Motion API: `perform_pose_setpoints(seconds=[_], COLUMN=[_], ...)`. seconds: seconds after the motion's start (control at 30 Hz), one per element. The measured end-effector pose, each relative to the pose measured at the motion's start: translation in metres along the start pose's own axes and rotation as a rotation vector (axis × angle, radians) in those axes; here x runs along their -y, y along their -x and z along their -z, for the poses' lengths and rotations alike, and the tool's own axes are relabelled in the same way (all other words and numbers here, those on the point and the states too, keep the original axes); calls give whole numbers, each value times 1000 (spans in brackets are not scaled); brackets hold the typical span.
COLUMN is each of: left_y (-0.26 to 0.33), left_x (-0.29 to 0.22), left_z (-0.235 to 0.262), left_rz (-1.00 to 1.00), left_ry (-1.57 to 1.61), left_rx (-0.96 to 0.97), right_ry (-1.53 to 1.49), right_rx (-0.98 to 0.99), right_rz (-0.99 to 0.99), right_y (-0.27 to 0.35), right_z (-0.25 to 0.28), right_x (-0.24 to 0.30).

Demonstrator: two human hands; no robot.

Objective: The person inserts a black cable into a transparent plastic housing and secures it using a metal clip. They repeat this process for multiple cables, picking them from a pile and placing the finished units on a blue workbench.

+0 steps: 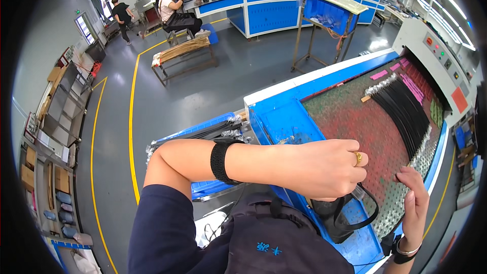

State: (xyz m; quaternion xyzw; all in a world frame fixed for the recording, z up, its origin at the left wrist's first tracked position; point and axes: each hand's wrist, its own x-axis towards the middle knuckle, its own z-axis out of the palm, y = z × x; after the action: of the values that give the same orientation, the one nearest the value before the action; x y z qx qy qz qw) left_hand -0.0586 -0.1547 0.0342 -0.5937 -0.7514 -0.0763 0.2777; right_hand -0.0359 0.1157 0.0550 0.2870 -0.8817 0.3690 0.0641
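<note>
My left arm crosses in front of me, and my left hand (332, 168) is closed over the near edge of a blue-framed machine; its curled fingertips are hidden. Just below it a black bag-like thing with a looped strap (350, 215) rests in the blue tray. Over the right side of the machine's mottled red-green belt (337, 109) is my right hand (413, 195), fingers loosely bent and apart, with nothing visible in it. Beyond both hands, a row of long black strips (401, 114) with clear wrapped ends lies on the belt.
Pink pieces (412, 88) and green pieces (436, 111) lie farther along the belt, before a control panel (441, 53). A blue crate (208, 187) of black strips stands at left. Beyond are a stand with a blue bin (329, 15), a bench (182, 50), a seated person and a walking person.
</note>
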Motion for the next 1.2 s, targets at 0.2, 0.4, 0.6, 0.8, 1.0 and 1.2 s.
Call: perform_pose_setpoints(seconds=[0.2, 0.4, 0.6, 0.8, 1.0, 1.2], left_y=[3, -2, -8, -11, -11, -10], left_x=[-1, 0, 2, 3, 2, 4], left_z=[-1, -1, -3, -6, -8, -9], left_rz=[17, 42, 30, 40, 62, 65], left_ry=[113, 198, 215, 203, 241, 277], left_rx=[-46, -30, -17, -1, -18, -24], right_ry=[-64, -136, -257, -265, -148, 0], right_rx=[90, 226, 355, 398, 409, 376], right_rz=[93, 158, 239, 246, 254, 350], right_y=[-23, -33, -38, -33, -25, -21], right_z=[-6, -7, -2, -2, -6, -9], right_x=[11, 15, -3, -10, -10, -10])
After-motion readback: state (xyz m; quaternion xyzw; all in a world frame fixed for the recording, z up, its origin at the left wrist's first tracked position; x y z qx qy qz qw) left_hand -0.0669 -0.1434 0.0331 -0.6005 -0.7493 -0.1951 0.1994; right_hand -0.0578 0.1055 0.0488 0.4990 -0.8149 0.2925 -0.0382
